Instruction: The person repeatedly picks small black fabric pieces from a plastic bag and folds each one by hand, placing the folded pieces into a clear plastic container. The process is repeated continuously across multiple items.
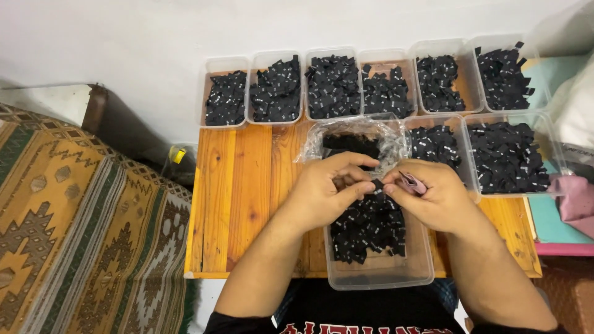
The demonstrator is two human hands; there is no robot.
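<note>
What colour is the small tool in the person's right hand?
Pink: the small tool in the right hand, head view.

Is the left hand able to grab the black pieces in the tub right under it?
Probably yes. The left hand sits just above the open clear tub, whose black pieces lie uncovered. Its fingers now pinch one small black piece together with the right hand.

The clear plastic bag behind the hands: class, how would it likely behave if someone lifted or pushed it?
The clear plastic bag looks crumpled and thin, so it would probably sag and fold rather than hold shape. It seems to hold only a few black pieces, so likely light. On the smooth wooden table a push might slide it easily.
</note>
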